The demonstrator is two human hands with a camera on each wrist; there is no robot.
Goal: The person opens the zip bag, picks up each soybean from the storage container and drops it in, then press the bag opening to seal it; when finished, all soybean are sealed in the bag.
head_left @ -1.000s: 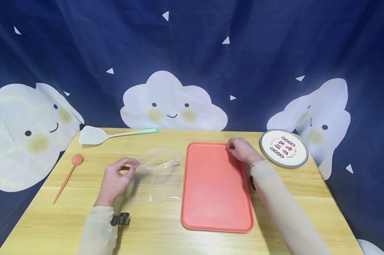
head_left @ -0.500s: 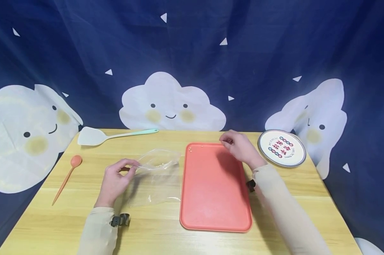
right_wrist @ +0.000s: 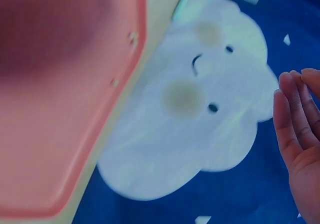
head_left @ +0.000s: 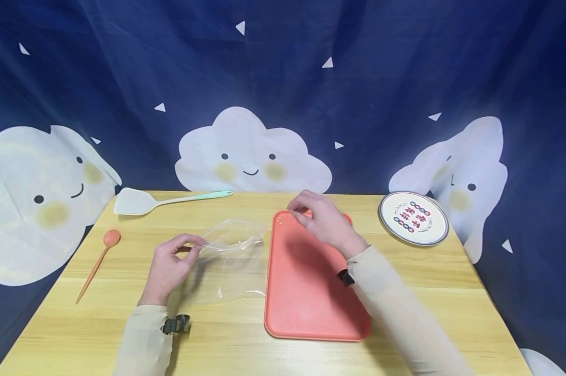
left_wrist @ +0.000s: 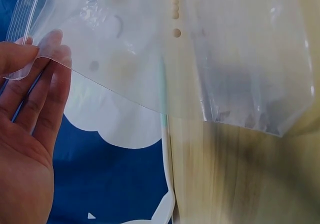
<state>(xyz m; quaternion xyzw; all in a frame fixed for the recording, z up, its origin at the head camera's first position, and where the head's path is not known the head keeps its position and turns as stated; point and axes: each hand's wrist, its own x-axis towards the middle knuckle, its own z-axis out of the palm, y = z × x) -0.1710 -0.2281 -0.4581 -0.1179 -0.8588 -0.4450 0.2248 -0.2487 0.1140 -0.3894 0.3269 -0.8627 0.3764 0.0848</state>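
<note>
In the head view, my left hand (head_left: 170, 263) pinches the edge of a clear zip bag (head_left: 231, 271), thumb and fingers on its mouth. Inside the bag lie several small cream beads (left_wrist: 174, 6), plain in the left wrist view. Over the far edge of a red tray (head_left: 311, 313) is my right hand (head_left: 322, 219), thumb and fingertips together. A tiny pale bead seems to be pinched there, mostly hidden by the fingers. More small beads (head_left: 279, 221) sit in the tray's far left corner; the right wrist view shows beads (right_wrist: 133, 37) along the rim.
At the back left lies a white spatula (head_left: 136, 202) with a mint handle. An orange spoon (head_left: 111, 238) rests at the left. A round plate (head_left: 413, 230) with red lettering stands at the back right. Behind the wooden table (head_left: 226, 344) hangs a blue cloud-print curtain (head_left: 283, 62).
My right hand has lifted from the tray's far right corner and moved left above its far edge. The left hand stays at the bag's mouth.
</note>
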